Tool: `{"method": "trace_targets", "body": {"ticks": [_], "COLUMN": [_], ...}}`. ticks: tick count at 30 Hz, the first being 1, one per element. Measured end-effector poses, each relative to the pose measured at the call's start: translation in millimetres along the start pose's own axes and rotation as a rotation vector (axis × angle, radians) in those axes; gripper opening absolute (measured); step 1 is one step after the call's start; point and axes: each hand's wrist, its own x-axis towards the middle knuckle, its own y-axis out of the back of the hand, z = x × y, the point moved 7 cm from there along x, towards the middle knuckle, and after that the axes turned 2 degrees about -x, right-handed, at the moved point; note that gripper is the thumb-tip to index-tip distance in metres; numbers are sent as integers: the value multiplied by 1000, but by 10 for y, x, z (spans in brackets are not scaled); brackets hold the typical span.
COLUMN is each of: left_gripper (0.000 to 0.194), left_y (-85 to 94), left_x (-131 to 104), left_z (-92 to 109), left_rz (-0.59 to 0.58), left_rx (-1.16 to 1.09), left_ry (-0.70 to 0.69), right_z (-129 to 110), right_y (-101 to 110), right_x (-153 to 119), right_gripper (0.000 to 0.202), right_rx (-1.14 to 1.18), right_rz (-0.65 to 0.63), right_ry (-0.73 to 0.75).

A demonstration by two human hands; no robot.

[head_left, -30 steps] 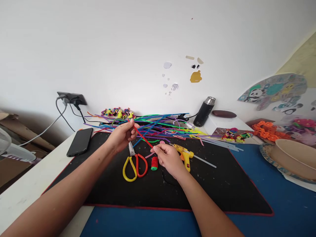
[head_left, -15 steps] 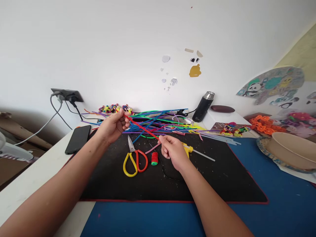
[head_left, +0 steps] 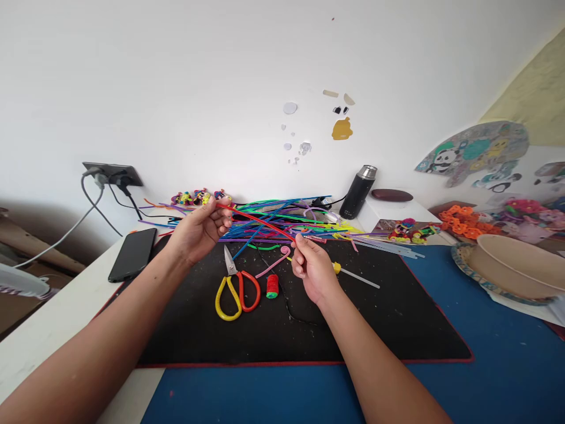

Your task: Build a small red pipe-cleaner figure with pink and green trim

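In the head view, the left hand (head_left: 198, 232) pinches one end of a red pipe cleaner (head_left: 260, 219) between thumb and finger, and the right hand (head_left: 315, 268) pinches the other, so that it slants above the black mat (head_left: 375, 330). Both gripped ends are covered by fingers. The right hand hides most of a yellow glue gun (head_left: 336, 268); only a bit of its body and the glue stick (head_left: 359, 277) show. Strands in the heaped pipe cleaners (head_left: 278, 212) overlap too much to tell apart, and the left hand covers part of them. A bowl (head_left: 516, 265) is cut off at the right edge. Scissors (head_left: 241, 291), a red-and-green roll (head_left: 272, 287) and a pink spiral (head_left: 285, 251) lie below the raised strand. A phone (head_left: 132, 254) lies left; a black flask (head_left: 358, 193) leans behind.
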Motion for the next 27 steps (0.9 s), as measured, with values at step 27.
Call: {"method": "trace_targets", "body": {"ticks": [27], "left_gripper": [52], "left_y": [-529], "left_x": [-423], "left_z": [-736], "left_rz": [-441], "left_rx": [692], "left_ry": [220], "right_z": [104], "right_y": [-239], "right_x": [-151], "right_gripper": [48], "right_rx": [-267], "right_rz": [-177], "right_ry": [22]}}
